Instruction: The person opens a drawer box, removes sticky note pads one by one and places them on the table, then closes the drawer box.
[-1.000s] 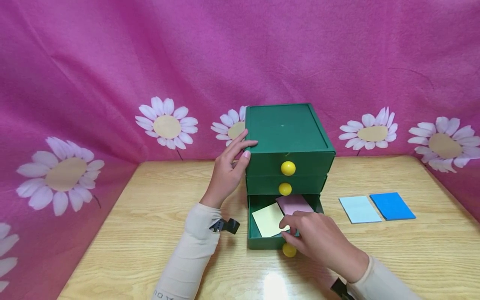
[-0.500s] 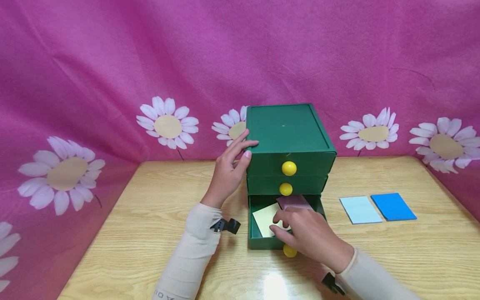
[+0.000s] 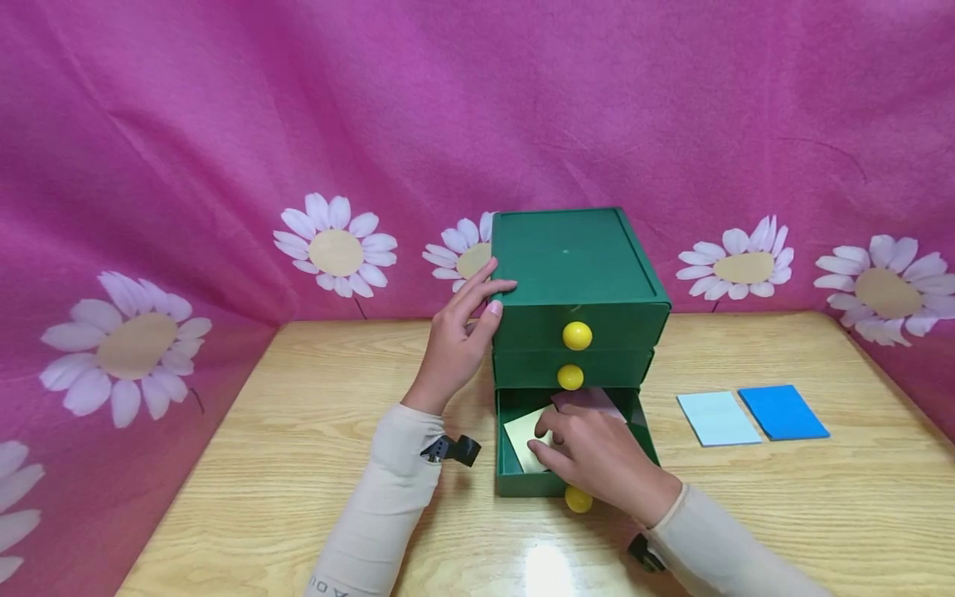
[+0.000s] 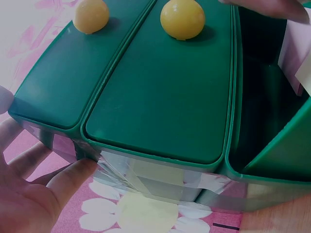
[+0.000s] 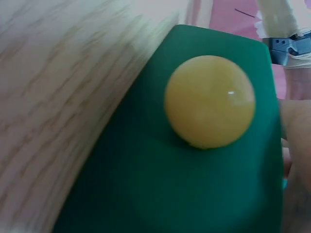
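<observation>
A green three-drawer cabinet point(image 3: 574, 249) stands on the table with its bottom drawer point(image 3: 533, 485) pulled out. Inside that drawer lie a pale yellow sticky note pad point(image 3: 521, 439) and a pink sticky note pad point(image 3: 578, 400). My left hand point(image 3: 457, 344) rests against the cabinet's upper left side, its fingers over the top edge. Over the open drawer is my right hand point(image 3: 597, 452), thumb and forefinger apart above the yellow pad; its other fingers are partly hidden. The right wrist view shows mainly the drawer front with its yellow knob point(image 5: 209, 102).
Right of the cabinet, a light blue sticky note pad point(image 3: 718, 418) and a blue sticky note pad point(image 3: 783, 412) lie on the wooden table point(image 3: 313, 414). Behind everything hangs a pink cloth point(image 3: 418, 124) with daisies. Two more yellow knobs point(image 3: 577, 336) mark the closed upper drawers.
My right hand has moved left and slightly up, farther over the drawer, covering more of the yellow pad. The left hand holds its place on the cabinet.
</observation>
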Available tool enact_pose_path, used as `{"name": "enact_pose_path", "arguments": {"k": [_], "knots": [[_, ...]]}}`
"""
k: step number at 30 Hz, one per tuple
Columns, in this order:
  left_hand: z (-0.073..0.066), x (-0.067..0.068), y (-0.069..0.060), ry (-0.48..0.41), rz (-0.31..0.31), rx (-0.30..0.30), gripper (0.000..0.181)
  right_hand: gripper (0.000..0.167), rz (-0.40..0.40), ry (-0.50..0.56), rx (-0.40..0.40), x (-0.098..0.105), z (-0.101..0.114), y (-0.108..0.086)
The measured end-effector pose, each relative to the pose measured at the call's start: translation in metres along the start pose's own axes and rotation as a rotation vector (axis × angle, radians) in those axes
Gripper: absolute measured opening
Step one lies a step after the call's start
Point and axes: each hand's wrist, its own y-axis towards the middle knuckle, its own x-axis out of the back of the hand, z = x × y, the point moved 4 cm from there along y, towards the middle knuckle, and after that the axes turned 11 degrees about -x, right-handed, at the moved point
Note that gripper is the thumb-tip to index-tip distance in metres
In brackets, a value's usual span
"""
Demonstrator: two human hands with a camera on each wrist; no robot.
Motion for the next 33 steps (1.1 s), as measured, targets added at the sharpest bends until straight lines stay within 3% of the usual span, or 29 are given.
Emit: {"name": "enact_pose_path", "arguments": {"k": [8,15,21,25,33], "knots": [[-0.001,0.0,0.0,0.004,0.003,0.012,0.031,0.012,0.014,0.021,-0.032,-0.006,-0.003,0.004],[0.0,-0.001,-0.001,-0.011,-0.003,0.005,0.031,0.015,0.071,0.026,-0.103,-0.011,-0.006,0.01],[-0.001,-0.001,0.0,-0.016,-0.006,-0.003,0.031,0.016,0.071,0.004,-0.086,-0.01,-0.006,0.014],[-0.001,0.0,0.001,-0.006,-0.005,0.004,0.031,0.02,0.148,0.014,-0.109,-0.009,-0.007,0.019],[-0.001,-0.001,0.0,-0.001,-0.005,0.0,0.031,0.031,0.329,-0.018,-0.24,-0.012,-0.007,0.025]]}}
